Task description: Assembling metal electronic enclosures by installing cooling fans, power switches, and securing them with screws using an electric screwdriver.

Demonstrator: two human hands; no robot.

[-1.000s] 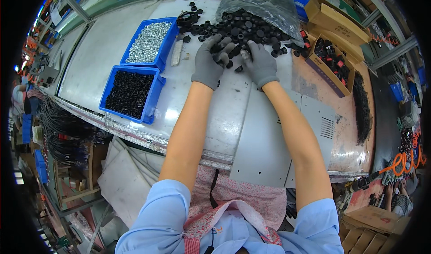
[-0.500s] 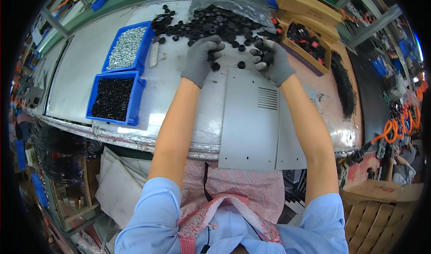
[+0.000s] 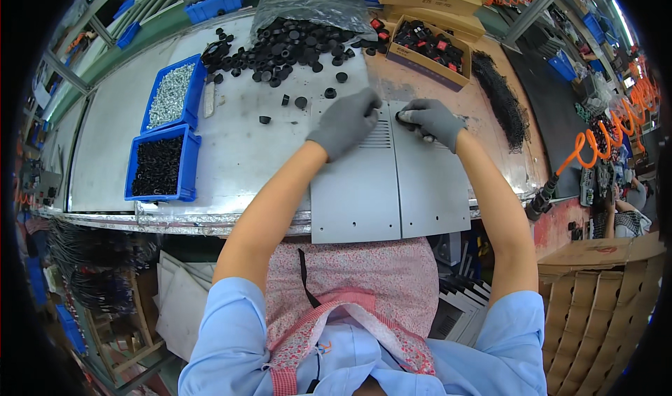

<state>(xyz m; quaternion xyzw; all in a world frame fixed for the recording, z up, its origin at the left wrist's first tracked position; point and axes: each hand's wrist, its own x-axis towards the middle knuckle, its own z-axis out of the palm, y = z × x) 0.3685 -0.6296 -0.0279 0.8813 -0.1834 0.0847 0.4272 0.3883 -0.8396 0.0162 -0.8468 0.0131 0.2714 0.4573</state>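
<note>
the right hand (image 3: 428, 119) is bent in narrow around one dark round piece (image 3: 404, 120), held at its fingertips above the far part of the right panel (image 3: 434, 186), one of two grey sheets. the left hand (image 3: 348, 122) is curled over the slots (image 3: 378, 138) of the left panel (image 3: 353, 193); i cannot tell whether it holds anything. five loose black caps (image 3: 301, 103) lie beyond and left of the left hand, and farther that way is one heap (image 3: 287, 46) of caps, too many to count, beside one clear bag (image 3: 311, 4). well left of the left hand stand two blue bins (image 3: 187, 168), one with silver pieces (image 3: 172, 94), one with black pieces (image 3: 157, 165); beyond the right hand sits one open carton (image 3: 428, 70) of black and red parts
</note>
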